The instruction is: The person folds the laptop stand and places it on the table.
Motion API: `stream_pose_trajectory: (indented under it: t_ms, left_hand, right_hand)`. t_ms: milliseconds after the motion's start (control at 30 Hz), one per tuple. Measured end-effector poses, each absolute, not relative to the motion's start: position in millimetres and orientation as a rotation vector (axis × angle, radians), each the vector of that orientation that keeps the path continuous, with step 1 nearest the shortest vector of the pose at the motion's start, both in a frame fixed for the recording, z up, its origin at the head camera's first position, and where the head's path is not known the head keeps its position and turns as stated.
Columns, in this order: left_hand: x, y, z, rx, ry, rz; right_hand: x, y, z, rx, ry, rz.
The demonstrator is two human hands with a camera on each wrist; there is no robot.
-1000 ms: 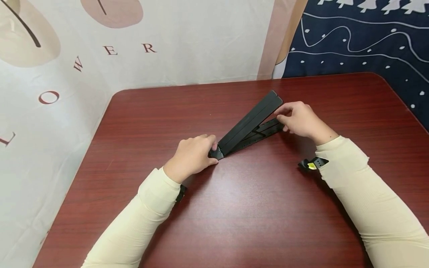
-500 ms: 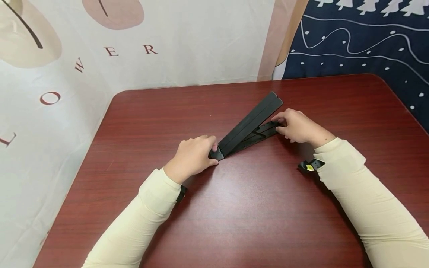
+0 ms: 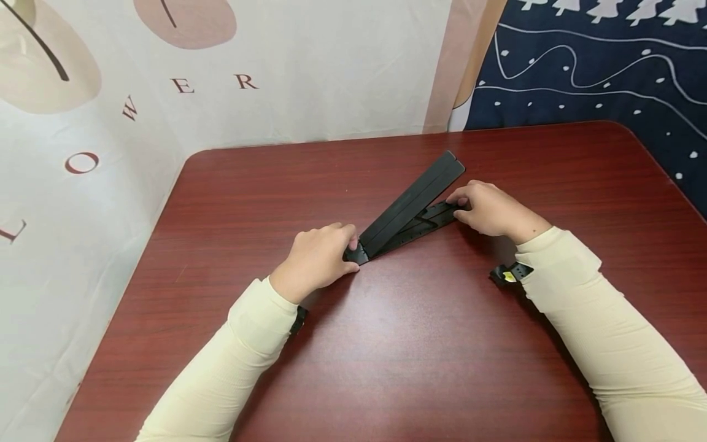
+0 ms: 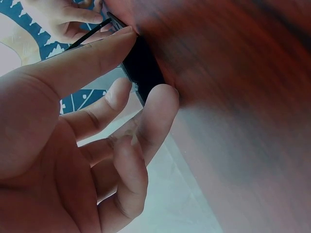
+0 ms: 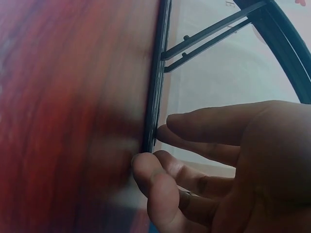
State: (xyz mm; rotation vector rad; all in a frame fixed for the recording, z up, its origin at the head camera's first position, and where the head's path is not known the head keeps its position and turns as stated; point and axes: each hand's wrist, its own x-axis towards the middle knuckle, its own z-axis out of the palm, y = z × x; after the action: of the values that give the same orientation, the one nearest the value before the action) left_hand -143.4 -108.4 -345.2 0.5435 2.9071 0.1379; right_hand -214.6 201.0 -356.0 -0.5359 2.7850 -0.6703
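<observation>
So we've got a black folding stand (image 3: 414,201) on the table (image 3: 414,344), its lower panel (image 3: 442,215) lying down and its upper panel tilted up like an open beak. Our left hand (image 3: 320,255) is pinching the stand's hinge end between thumb and fingers, and our right hand (image 3: 491,209) has thumb and fingers clamped on the free end of the lower panel.

From the head we mostly see the upper panel's outside: matte, smooth, grooved lengthwise, rounded corners. The right wrist view gives us the side profile: two thin parallel struts (image 5: 214,29) joining the panels, each with a little round peg. The left wrist view shows our palm side, thumb and fingers either side of the dark hinge end.

The table under the stand is glossy red-brown with wood grain. Nearer us than the stand, pale cream sleeves (image 3: 596,331), slightly wrinkled; the right one has a black strap (image 3: 521,270) with a yellow patch.

Behind and left of the stand, a creased white cloth (image 3: 331,73) reads "L O W E R" in dark red; beyond it to the right, a navy cloth (image 3: 585,67) has white trees, dots and wavy lines.
</observation>
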Motion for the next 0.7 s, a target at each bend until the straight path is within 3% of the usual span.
stream_pose_trajectory:
  t_ms: [700]
  left_hand:
    - [-142.1, -107.8, -343.9, 0.537, 2.9, 0.142]
  right_hand:
    - [-213.0, 199.1, -355.4, -0.54, 2.81, -0.628]
